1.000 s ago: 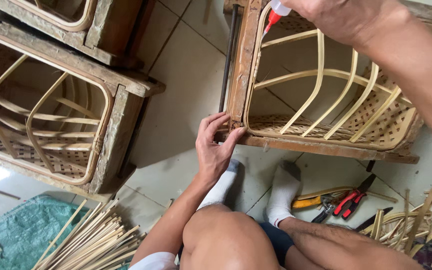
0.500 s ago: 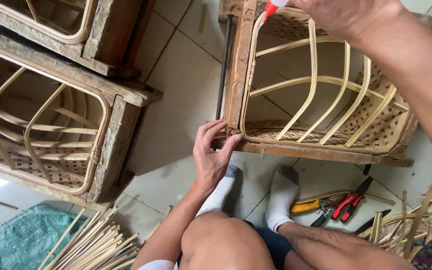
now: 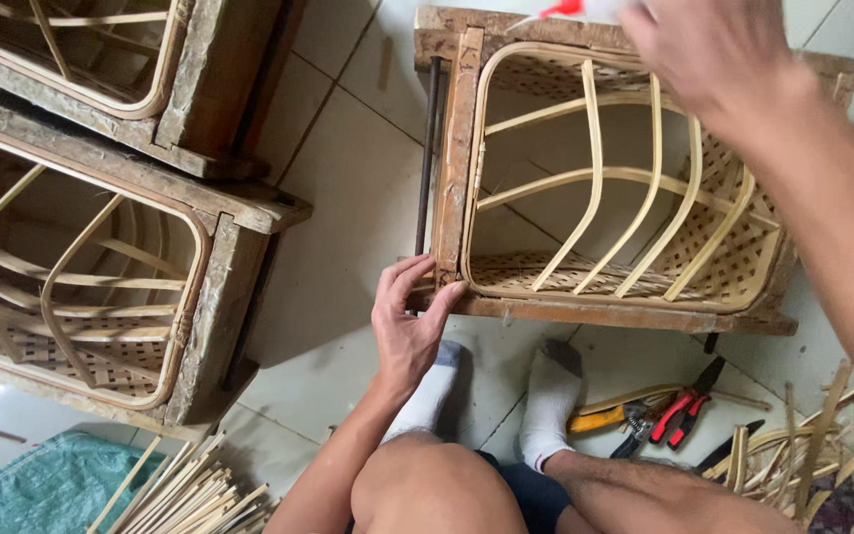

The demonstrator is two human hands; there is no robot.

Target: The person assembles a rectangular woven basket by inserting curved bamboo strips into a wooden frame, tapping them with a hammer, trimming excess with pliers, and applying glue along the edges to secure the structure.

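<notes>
A wooden frame mould (image 3: 455, 178) with a bamboo basket (image 3: 644, 213) woven inside it stands on the tiled floor in front of my feet. My left hand (image 3: 407, 321) grips the frame's near left corner. My right hand (image 3: 719, 49) is raised over the frame's far edge and holds a small white bottle with a red nozzle (image 3: 570, 10), the nozzle pointing left above the frame's top rail.
Two more wooden moulds with bamboo baskets (image 3: 101, 257) stand at the left. Bamboo strips (image 3: 185, 494) lie at the lower left beside a teal sack (image 3: 42, 489). Red-handled pliers and cutters (image 3: 669, 415) lie by my right foot, with more bamboo offcuts (image 3: 812, 450) at the right.
My right hand with the bottle has shifted right along the frame's far edge. The view has moved a little; my left hand stays on the frame's corner.
</notes>
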